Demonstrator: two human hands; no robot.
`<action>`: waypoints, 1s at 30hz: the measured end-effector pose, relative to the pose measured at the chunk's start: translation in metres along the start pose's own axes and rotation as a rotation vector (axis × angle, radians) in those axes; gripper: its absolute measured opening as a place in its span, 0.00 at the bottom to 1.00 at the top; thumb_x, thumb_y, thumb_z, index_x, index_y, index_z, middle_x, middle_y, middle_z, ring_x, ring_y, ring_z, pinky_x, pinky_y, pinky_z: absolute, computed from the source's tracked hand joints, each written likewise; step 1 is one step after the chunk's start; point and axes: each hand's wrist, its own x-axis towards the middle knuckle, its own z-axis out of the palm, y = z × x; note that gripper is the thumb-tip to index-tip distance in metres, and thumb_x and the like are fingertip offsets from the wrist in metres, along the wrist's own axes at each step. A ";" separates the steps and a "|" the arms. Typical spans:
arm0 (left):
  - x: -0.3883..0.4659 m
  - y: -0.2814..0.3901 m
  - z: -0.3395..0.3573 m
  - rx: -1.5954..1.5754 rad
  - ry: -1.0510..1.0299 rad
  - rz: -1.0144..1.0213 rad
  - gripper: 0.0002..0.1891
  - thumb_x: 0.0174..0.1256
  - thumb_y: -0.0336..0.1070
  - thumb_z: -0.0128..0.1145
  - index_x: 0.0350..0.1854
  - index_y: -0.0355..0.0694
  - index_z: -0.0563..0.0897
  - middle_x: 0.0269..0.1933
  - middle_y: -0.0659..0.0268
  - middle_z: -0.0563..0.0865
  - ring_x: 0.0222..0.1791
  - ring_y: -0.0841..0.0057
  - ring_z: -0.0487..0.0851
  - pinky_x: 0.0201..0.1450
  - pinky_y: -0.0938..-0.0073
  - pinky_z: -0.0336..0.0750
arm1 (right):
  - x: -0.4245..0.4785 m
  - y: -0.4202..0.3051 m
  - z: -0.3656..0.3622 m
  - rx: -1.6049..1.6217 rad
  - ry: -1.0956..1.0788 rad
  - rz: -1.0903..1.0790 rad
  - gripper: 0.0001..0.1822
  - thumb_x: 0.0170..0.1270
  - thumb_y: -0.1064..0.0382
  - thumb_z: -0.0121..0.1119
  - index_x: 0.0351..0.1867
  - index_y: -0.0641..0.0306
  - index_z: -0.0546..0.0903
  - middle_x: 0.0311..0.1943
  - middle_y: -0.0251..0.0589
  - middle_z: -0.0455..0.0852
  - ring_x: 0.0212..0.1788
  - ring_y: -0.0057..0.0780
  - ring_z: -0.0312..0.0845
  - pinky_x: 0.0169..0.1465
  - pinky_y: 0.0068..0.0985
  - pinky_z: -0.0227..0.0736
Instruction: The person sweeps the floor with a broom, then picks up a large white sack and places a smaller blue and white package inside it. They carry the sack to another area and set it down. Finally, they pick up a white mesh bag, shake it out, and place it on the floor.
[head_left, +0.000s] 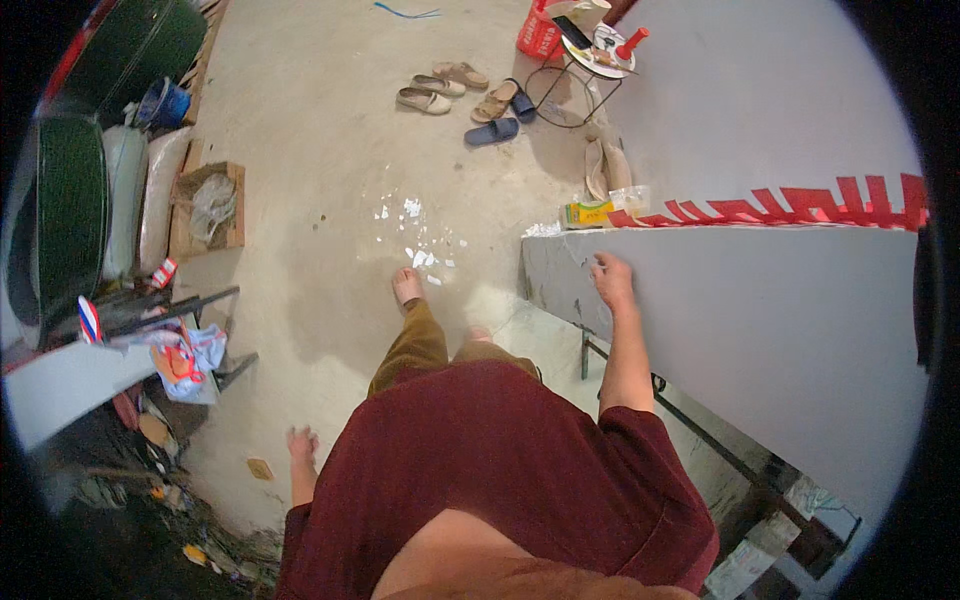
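Note:
My left hand (302, 442) hangs low at my side above the concrete floor (300, 315). Its fingers are apart and a little blurred, with nothing visible in them. On the other side, my right hand (615, 281) is over the near-left part of a grey table (750, 300), its fingers loosely bent and holding nothing that I can see; whether it touches the tabletop I cannot tell. Just beyond it, a yellow and green packet (589, 214) lies at the table corner, beside a row of red strips (772, 206). White scraps (424, 259) are scattered before my bare foot (407, 285).
Ahead stand several shoes and slippers (491, 132), a small round stool (600, 60) with things on it, and a red bucket (538, 34). Leftward are a wooden crate (236, 206), full sacks (161, 195) and a bench (82, 382) with cloth (184, 364).

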 end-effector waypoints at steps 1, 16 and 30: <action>0.000 0.057 0.019 0.019 -0.036 0.069 0.39 0.56 0.27 0.54 0.71 0.38 0.51 0.34 0.57 0.79 0.23 0.74 0.76 0.20 0.77 0.70 | 0.009 0.023 0.002 0.041 0.047 0.048 0.16 0.57 0.66 0.59 0.48 0.65 0.79 0.41 0.52 0.84 0.41 0.40 0.83 0.46 0.31 0.76; -0.086 0.483 0.313 0.439 -0.471 0.873 0.33 0.62 0.35 0.55 0.69 0.39 0.57 0.54 0.57 0.77 0.47 0.75 0.77 0.48 0.76 0.72 | 0.046 -0.020 0.028 -0.080 -0.079 0.328 0.18 0.52 0.59 0.60 0.44 0.64 0.80 0.39 0.53 0.84 0.43 0.47 0.80 0.49 0.36 0.73; -0.087 0.500 0.428 0.564 -0.513 0.589 0.37 0.60 0.33 0.57 0.70 0.36 0.53 0.48 0.60 0.78 0.40 0.77 0.77 0.41 0.76 0.73 | 0.221 -0.016 0.054 0.125 0.186 0.355 0.19 0.52 0.59 0.60 0.46 0.64 0.80 0.40 0.55 0.83 0.47 0.48 0.78 0.52 0.37 0.71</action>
